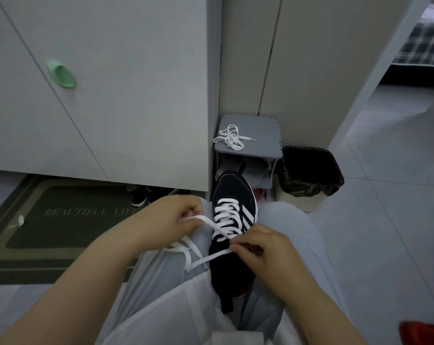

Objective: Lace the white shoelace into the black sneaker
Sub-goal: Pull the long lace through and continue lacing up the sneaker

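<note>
right hand [258, 247] fingers pinched on white shoelace [225, 217] end at black sneaker [232, 202] upper eyelets; left hand [171, 217] pinches the other strand, pulled left of sneaker. sneaker sits btwn knees, toe away. likely step: threading near top rows. next: feed tip thru next eyelet w/ even tension.

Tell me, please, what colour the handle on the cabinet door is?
The handle is pale green, on the light grey cabinet door; the head view shows it.
</note>
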Demonstrator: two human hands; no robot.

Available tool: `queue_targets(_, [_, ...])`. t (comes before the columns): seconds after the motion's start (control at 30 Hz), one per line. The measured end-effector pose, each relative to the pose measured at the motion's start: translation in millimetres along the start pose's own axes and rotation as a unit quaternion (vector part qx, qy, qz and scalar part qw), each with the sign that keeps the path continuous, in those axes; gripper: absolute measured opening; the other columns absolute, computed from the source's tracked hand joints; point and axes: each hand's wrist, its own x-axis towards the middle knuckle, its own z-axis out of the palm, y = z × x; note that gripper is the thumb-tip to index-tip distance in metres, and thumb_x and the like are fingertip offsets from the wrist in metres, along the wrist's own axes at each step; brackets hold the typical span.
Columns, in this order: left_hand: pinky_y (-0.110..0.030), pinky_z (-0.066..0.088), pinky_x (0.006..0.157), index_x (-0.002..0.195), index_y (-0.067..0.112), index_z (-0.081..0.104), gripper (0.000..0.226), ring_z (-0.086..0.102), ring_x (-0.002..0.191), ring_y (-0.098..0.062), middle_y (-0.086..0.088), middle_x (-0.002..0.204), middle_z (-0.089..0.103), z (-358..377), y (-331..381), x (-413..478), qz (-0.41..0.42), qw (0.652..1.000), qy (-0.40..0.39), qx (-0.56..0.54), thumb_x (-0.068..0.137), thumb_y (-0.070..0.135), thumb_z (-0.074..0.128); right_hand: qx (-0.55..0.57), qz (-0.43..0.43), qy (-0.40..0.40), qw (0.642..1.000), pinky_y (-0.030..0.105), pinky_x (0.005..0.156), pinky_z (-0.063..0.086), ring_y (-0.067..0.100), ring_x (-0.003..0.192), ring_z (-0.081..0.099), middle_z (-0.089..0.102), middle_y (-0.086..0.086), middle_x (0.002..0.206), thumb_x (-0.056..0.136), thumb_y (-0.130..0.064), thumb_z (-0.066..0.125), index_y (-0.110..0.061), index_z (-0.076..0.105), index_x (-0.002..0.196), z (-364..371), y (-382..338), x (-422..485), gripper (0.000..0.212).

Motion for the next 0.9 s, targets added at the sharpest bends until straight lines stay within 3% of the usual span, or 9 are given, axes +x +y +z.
queue_targets(0.1, [-0.027,0.044,0.066,0.084,0.023,0.061,0.01,0.052,0.062,-0.011,-0.003,0.071,0.06,-6.3,10.8,-2.5,-0.008,0.979,-0.012,-0.202,0.091,0.022,0.055,0.13,0.021,-0.002,0.991,0.012,0.078,0.047,-0.003,0.088,0.062,0.067,-0.023,0.09,0.088,-0.022,0.06,-0.029,0.071,0.102,3.9,-21.0,5.5,0.019])
queue_targets(0.23, [-0.037,0.047,0.077,0.113,0.021,0.059,0.023,0.058,0.077,-0.019,-0.016,0.088,0.063,-3.3,27.7,0.6,0.0,0.935,-0.045,-0.351,0.093,0.013,0.049,0.307,0.056,-0.09,0.946,0.023,0.097,0.044,0.005,0.111,0.058,0.065,-0.012,0.111,0.092,-0.022,0.053,-0.026,0.058,0.116,22.5,-45.9,17.3,0.025])
queue_targets(0.3, [-0.033,0.051,0.079,0.12,0.022,0.053,0.031,0.061,0.078,-0.018,-0.007,0.081,0.064,-4.7,31.5,2.5,0.015,0.921,-0.028,-0.388,0.093,0.009,0.047,0.371,0.069,-0.085,0.922,0.024,0.093,0.047,0.008,0.107,0.061,0.067,-0.008,0.106,0.092,-0.018,0.052,-0.018,0.057,0.113,23.8,-49.0,20.5,0.022])
queue_targets(0.37, [-0.027,0.052,0.074,0.122,0.02,0.05,0.033,0.061,0.075,-0.015,-0.001,0.079,0.067,-8.3,29.0,5.0,0.016,0.908,-0.001,-0.418,0.092,0.006,0.046,0.357,0.079,-0.088,0.927,0.021,0.085,0.048,0.008,0.09,0.063,0.068,-0.009,0.087,0.094,-0.014,0.051,-0.012,0.061,0.106,19.8,-48.9,20.6,0.017])
queue_targets(0.43, [-0.023,0.051,0.067,0.123,0.019,0.051,0.034,0.061,0.071,-0.013,-0.002,0.08,0.068,-11.2,22.5,6.5,0.009,0.9,0.015,-0.436,0.092,0.006,0.047,0.31,0.092,-0.085,0.942,0.015,0.075,0.043,0.002,0.073,0.055,0.059,-0.015,0.068,0.096,-0.015,0.048,-0.022,0.066,0.095,15.3,-46.5,19.1,0.019])
queue_targets(0.5, [-0.021,0.049,0.062,0.121,0.017,0.052,0.031,0.058,0.063,-0.011,-0.002,0.077,0.066,-12.1,16.2,7.7,-0.01,0.894,0.032,-0.448,0.093,0.006,0.047,0.272,0.101,-0.055,0.955,0.013,0.07,0.041,0.0,0.069,0.05,0.054,-0.013,0.066,0.096,-0.019,0.047,-0.029,0.067,0.085,10.5,-42.8,18.5,0.024])
queue_targets(0.7, [-0.018,0.044,0.054,0.108,0.014,0.059,0.022,0.038,0.048,-0.008,-0.002,0.062,0.049,-10.9,-9.5,16.9,-0.099,0.879,0.112,-0.454,0.097,0.009,0.041,0.274,0.136,0.032,0.952,0.009,0.063,0.043,0.003,0.066,0.056,0.065,-0.005,0.071,0.093,-0.019,0.051,-0.017,0.065,0.081,-15.8,-33.2,15.3,0.019])
queue_targets(0.8, [-0.017,0.039,0.049,0.104,0.008,0.059,0.019,0.032,0.053,-0.009,0.001,0.062,0.035,-9.1,-21.3,23.6,-0.148,0.869,0.127,-0.454,0.095,0.019,0.046,0.27,0.138,0.071,0.95,0.002,0.061,0.04,-0.009,0.062,0.054,0.063,-0.015,0.066,0.092,-0.018,0.051,-0.014,0.064,0.08,-29.2,-29.2,11.9,0.019])
queue_targets(0.9, [-0.022,0.042,0.062,0.096,0.014,0.06,0.022,0.045,0.063,-0.013,-0.002,0.072,0.049,-5.5,-33.2,29.5,-0.148,0.926,0.127,-0.322,0.089,0.034,0.056,0.269,0.144,0.102,0.947,0.002,0.06,0.039,-0.009,0.061,0.052,0.061,-0.019,0.063,0.092,-0.02,0.051,-0.017,0.065,0.081,-36.8,-22.3,9.6,0.018])
